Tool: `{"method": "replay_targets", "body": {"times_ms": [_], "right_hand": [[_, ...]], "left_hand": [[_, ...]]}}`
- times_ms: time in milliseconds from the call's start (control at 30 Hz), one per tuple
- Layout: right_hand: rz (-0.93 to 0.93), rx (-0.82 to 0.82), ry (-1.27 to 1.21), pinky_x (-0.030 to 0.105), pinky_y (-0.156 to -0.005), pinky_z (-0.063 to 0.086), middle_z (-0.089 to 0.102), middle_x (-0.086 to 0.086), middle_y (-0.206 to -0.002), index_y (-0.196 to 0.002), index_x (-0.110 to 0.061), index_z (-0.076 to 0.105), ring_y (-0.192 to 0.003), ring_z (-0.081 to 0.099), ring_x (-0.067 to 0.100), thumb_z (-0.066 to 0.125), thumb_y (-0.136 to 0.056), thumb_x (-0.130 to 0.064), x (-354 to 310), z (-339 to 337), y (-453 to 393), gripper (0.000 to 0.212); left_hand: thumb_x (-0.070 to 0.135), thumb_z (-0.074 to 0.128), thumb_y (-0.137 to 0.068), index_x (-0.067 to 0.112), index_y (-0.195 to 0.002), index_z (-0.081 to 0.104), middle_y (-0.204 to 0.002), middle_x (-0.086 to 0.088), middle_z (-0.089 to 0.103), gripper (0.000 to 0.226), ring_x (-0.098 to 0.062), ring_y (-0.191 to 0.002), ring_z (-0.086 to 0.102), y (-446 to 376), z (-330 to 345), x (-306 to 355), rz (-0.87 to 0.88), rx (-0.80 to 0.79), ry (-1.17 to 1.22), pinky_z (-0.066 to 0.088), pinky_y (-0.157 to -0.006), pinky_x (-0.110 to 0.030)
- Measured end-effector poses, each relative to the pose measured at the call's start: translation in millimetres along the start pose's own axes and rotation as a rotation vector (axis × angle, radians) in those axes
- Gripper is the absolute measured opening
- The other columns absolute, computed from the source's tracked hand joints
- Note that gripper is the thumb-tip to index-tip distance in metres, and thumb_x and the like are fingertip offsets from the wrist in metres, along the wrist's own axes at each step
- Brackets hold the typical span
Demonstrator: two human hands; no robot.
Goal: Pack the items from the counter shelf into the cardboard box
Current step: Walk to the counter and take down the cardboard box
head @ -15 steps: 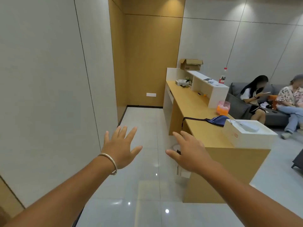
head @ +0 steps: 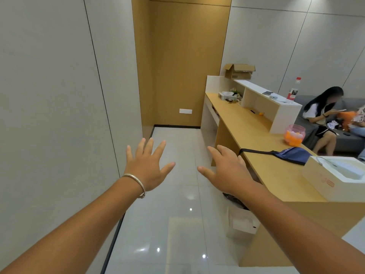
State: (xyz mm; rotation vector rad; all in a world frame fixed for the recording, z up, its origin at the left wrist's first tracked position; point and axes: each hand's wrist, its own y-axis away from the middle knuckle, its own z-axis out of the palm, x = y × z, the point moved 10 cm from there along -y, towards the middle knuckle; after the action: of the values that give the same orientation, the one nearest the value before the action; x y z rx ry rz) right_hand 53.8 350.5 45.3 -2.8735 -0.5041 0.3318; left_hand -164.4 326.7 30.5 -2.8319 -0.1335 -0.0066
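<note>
An open cardboard box (head: 239, 71) sits on top of the white counter shelf (head: 280, 113) at the far end of the wooden counter (head: 254, 135). Under and beside the shelf lie several small items (head: 230, 95); a small orange object (head: 261, 114) lies further along. On the shelf top rest a dark flat object (head: 267, 93), a pale box (head: 275, 96) and a bottle (head: 293, 91). My left hand (head: 148, 166), with a bracelet on the wrist, and my right hand (head: 227, 171) are stretched out over the floor, fingers spread, holding nothing, far short of the shelf.
A pink jar with orange contents (head: 294, 137), a blue bag with a strap (head: 292, 155) and an open white box (head: 339, 177) lie on the near counter. A white bin (head: 242, 224) stands under it. Two people sit on a grey sofa (head: 327, 123) to the right. A wall runs along the left.
The view has come closer to the counter and shifted right. Both hands stay open and outstretched, a little higher in the picture.
</note>
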Motion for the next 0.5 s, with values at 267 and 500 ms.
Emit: {"method": "replay_targets", "body": {"times_ms": [267, 500], "right_hand": [[-0.001, -0.042, -0.032, 0.058, -0.115, 0.010, 0.016, 0.001, -0.158, -0.149, -0.033, 0.015, -0.146, 0.010, 0.021, 0.043, -0.080, -0.074, 0, 33, -111, 0.085], [-0.035, -0.035, -0.067, 0.056, -0.114, 0.009, 0.015, 0.000, -0.158, -0.148, -0.035, 0.014, -0.146, 0.009, 0.021, 0.048, -0.078, -0.073, 20, 76, -241, 0.087]], "left_hand": [[0.076, 0.008, -0.082, 0.038, -0.149, -0.003, -0.161, -0.002, 0.004, 0.078, -0.023, -0.147, -0.006, -108, 43, -21, 0.021, -0.027, 0.022, -0.002, -0.113, -0.058], [0.070, 0.012, -0.087, 0.039, -0.149, -0.003, -0.161, -0.002, 0.004, 0.071, -0.023, -0.147, -0.006, -223, 91, -36, 0.014, -0.022, -0.006, -0.001, -0.113, -0.057]]}}
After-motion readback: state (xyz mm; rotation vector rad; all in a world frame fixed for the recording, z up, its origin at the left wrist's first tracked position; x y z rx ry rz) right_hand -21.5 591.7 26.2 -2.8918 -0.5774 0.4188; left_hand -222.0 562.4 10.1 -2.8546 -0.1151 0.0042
